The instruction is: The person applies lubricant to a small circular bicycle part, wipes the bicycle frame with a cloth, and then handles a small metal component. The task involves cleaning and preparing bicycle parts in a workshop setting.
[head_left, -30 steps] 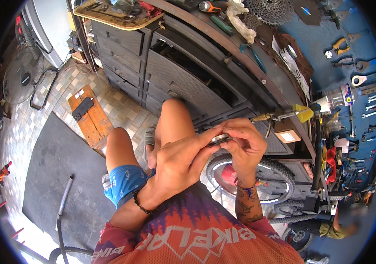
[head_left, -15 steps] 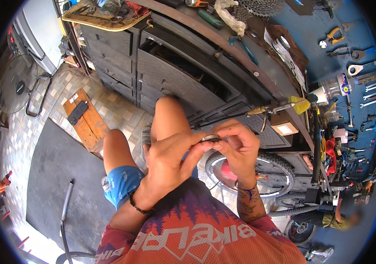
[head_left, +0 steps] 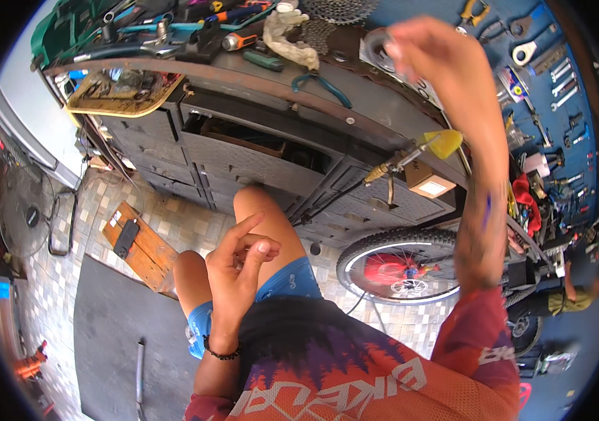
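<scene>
My left hand (head_left: 242,263) is over my lap with fingers loosely bent and apart, nothing visible in them. My right hand (head_left: 440,74) is stretched up over the cabinet top, blurred, its fingers curled at a grey ring-shaped object (head_left: 378,48); I cannot tell whether it grips that ring or something else. Near it lie a white glove (head_left: 291,38), blue-handled pliers (head_left: 324,91) and a cassette of sprockets (head_left: 341,8). Below my right wrist is a tool with a yellow part (head_left: 440,144).
Dark cabinets (head_left: 257,161) face my knees. A bicycle wheel (head_left: 398,238) stands at right, below a blue tool board (head_left: 566,154). A wooden board (head_left: 145,256), black mat (head_left: 117,316) and fan (head_left: 26,203) are left. Another person (head_left: 562,298) is at far right.
My hands have separated from the small round part they held together. My right hand has risen to the bench; my left has loosened over my lap. The view has shifted.
</scene>
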A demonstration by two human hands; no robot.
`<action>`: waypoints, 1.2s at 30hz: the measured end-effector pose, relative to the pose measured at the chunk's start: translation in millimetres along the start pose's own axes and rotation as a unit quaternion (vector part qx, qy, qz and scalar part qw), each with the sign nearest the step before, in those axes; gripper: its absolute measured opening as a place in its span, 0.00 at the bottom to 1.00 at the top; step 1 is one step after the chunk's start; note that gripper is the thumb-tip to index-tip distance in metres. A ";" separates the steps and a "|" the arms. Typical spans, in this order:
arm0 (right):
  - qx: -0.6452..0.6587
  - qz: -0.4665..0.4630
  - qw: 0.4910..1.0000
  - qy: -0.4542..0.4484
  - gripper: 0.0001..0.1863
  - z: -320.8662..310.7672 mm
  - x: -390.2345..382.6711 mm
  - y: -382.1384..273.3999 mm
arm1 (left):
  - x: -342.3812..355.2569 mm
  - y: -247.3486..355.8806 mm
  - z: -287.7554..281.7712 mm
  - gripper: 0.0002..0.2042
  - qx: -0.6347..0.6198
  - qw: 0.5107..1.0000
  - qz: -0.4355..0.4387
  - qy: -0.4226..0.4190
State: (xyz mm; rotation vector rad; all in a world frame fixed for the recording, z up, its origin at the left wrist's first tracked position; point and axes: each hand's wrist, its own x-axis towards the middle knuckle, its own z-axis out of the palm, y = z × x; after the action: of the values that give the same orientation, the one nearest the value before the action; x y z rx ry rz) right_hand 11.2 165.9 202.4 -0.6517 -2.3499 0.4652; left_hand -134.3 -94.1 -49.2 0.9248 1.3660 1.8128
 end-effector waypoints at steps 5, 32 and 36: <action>-0.059 0.137 0.977 -0.150 0.16 -11.4 105.3 120.6 | -13.9 -28.6 -1.6 0.13 0.023 0.999 -0.030 -0.013; -0.278 0.316 0.889 -0.183 0.19 -87.6 63.3 249.9 | -50.7 -82.2 -50.3 0.12 0.084 0.986 -0.124 0.078; -0.278 0.291 0.906 -0.130 0.25 -80.0 46.7 290.8 | -52.9 -88.8 -57.5 0.12 0.095 0.985 -0.126 0.072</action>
State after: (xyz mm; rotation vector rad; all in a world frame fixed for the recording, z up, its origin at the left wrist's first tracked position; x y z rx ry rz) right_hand 129.4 441.2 144.6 -1.6771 -2.5199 0.1160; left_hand -146.9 -147.3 -154.1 0.6882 1.6876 1.6016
